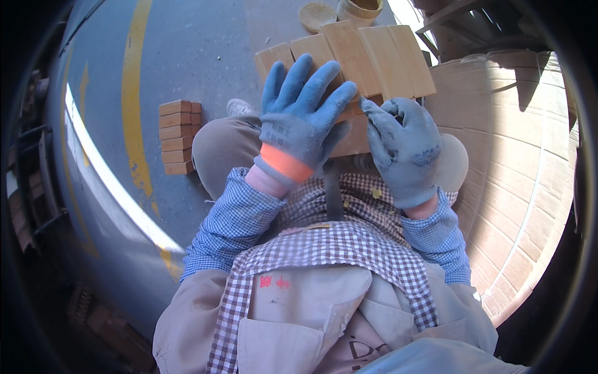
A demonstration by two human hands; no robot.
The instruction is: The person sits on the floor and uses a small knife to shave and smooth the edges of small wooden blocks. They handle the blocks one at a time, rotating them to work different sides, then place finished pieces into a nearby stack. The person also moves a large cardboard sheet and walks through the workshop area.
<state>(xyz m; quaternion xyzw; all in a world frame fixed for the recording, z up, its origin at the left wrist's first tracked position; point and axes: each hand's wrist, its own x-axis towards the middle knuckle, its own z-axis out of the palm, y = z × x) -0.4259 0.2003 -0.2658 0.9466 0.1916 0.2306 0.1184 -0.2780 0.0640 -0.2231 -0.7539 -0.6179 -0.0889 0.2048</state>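
Observation:
My left hand, in a blue-grey work glove with an orange cuff, has its fingers spread. It lies over the near left part of several pale wooden boards, which are set side by side in front of me. To its right my right hand, in a similar glove without the orange band, is closed with thumb and forefinger pinched. A tiny pointed bit shows at those fingertips, too small to name. Below the boards, a wooden piece shows between my hands.
A tub with a yellowish rim stands beyond the boards, next to a round disc crusted with yellowish stuff. At left, small wooden blocks are stacked on the floor. A cardboard sheet spreads on the right. A yellow line crosses the floor.

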